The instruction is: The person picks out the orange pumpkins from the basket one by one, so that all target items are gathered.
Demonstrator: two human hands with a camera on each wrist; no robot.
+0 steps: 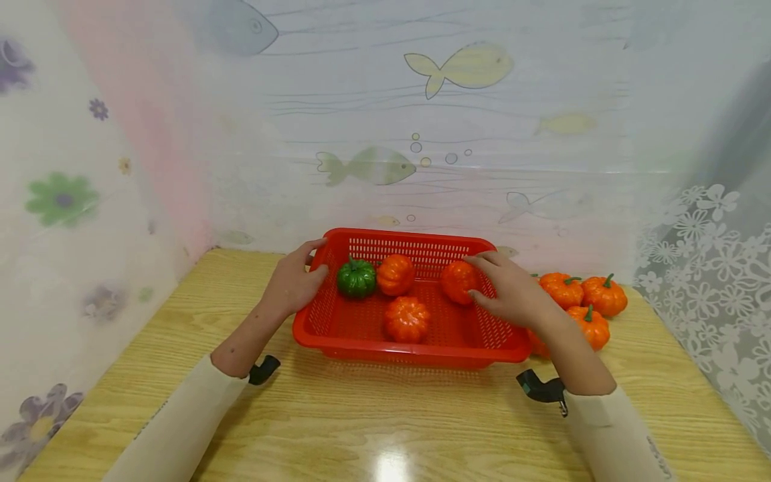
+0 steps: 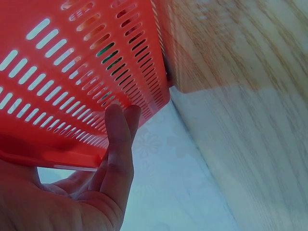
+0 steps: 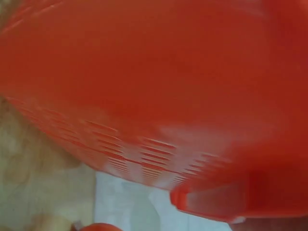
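Observation:
A red plastic basket (image 1: 409, 357) with slotted walls stands on the table. My left hand (image 1: 294, 281) grips its left rim, thumb at the rim and fingers along the outer wall (image 2: 62, 72), as the left wrist view shows. Reaching over the right rim, my right hand (image 1: 504, 284) holds an orange toy pumpkin (image 1: 458, 282) between fingers and thumb, inside the basket at the right. Two more orange pumpkins, one at the back (image 1: 395, 274) and one in front (image 1: 407, 320), lie in it beside a green pumpkin (image 1: 356, 278). In the right wrist view, the basket wall (image 3: 144, 96) hides most of that hand.
Several orange pumpkins (image 1: 604, 296) lie on the table right of the basket, partly behind my right forearm. The wooden table (image 1: 361, 415) extends in front. A fish-patterned curtain (image 1: 373, 120) hangs close behind the basket, and a flowered one (image 1: 108, 227) hangs at the left.

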